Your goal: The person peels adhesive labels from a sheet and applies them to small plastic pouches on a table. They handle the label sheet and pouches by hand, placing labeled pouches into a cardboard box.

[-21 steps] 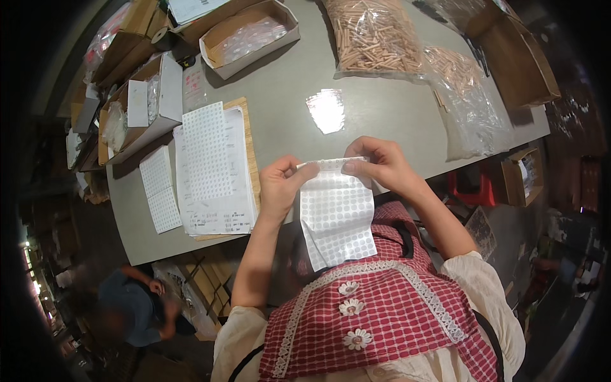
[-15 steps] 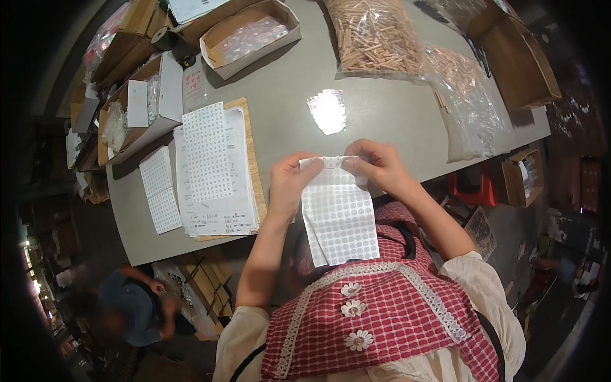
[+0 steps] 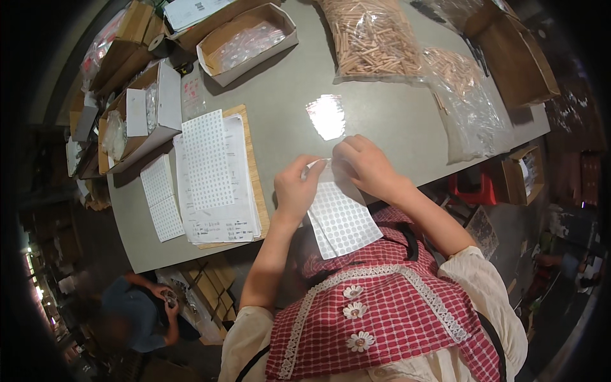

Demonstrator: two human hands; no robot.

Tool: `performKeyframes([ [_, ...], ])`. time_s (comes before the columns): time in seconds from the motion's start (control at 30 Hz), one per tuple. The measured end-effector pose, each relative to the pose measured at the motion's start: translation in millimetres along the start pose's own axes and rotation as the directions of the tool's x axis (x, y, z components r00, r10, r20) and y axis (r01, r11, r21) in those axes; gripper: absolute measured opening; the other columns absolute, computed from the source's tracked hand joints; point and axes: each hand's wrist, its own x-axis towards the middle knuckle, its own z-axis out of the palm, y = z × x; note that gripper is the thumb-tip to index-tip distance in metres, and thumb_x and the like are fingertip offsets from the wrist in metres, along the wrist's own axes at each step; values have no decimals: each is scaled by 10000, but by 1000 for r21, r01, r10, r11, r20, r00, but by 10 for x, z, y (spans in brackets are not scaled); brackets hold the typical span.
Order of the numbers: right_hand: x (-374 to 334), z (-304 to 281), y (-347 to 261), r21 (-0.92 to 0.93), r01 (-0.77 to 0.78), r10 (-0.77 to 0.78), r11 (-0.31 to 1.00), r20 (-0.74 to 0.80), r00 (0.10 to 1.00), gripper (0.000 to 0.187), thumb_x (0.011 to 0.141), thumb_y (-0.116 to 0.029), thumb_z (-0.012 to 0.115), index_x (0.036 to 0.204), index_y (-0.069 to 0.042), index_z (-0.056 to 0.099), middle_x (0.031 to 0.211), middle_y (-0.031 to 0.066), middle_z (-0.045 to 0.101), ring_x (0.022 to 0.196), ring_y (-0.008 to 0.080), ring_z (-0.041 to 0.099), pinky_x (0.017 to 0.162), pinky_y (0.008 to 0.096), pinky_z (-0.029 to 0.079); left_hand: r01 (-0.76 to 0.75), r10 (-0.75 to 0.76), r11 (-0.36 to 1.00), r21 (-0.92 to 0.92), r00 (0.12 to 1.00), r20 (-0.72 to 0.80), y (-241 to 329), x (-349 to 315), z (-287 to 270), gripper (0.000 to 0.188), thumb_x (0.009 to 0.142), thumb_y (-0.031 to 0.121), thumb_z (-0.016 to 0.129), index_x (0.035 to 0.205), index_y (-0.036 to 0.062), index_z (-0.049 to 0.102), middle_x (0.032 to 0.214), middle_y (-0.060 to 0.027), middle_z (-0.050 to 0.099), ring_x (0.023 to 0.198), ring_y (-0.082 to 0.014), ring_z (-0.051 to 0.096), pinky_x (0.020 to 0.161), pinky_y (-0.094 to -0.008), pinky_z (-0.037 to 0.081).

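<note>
Just over the table's near edge, I hold up a sheet of round stickers [image 3: 347,219], a white sheet with rows of grey dots. My left hand [image 3: 297,189] pinches it near its upper left corner. My right hand [image 3: 368,167] is closed at the top edge, close to the left fingertips, and its fingers cover part of that edge. The sheet hangs down toward the red checked apron [image 3: 369,312], with a crease along its left side. To the left, another sheet of small printed squares [image 3: 212,159] lies on stacked papers [image 3: 226,226] upon a wooden board [image 3: 256,184].
A folded printed sheet [image 3: 162,198] lies at the table's left. Behind stand open boxes of plastic bags [image 3: 245,73] [image 3: 167,95]. Far right are bags of wooden pegs [image 3: 375,48] and a cardboard box [image 3: 519,63]. Below left, another person [image 3: 137,312] sits handling something.
My right hand has moved left along the sheet's top edge, close to my left hand. The sheet has narrowed at the top and tilted, its lower end shifting slightly right.
</note>
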Motion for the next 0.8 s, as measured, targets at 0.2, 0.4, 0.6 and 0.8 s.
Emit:
performKeyframes([
  [0.2,-11,74,57,-183,183,-179,966,37,983,231,805,-50,693,1024,-60,621,946,116,616,929,328,609,817,410,516,251,-247,966,-62,967,57,-130,57,-32,165,932,167,757,956,4,759,716,37,666,626,-13,498,555,-210,385],
  [0.4,497,34,555,117,-145,153,982,-61,986,137,832,-68,679,959,-19,686,869,140,662,755,311,650,716,412,528,303,-299,935,-184,953,50,-449,152,35,198,946,185,749,969,-11,743,726,34,678,609,-18,535,538,-212,399],
  [0.6,922,66,994,-175,-199,220,964,104,970,216,872,-192,689,962,4,707,874,196,705,806,355,684,730,430,526,277,-279,957,-90,960,-10,-412,161,56,232,916,235,779,948,6,754,618,57,592,554,-7,450,494,-238,319],
  [0.8,744,-312,1188,-362,-429,501,828,131,855,279,848,-251,751,904,20,714,868,223,713,838,391,691,731,460,525,278,-280,960,-36,959,-41,-300,159,33,245,903,264,788,953,25,762,566,69,486,530,-20,363,485,-263,252],
])
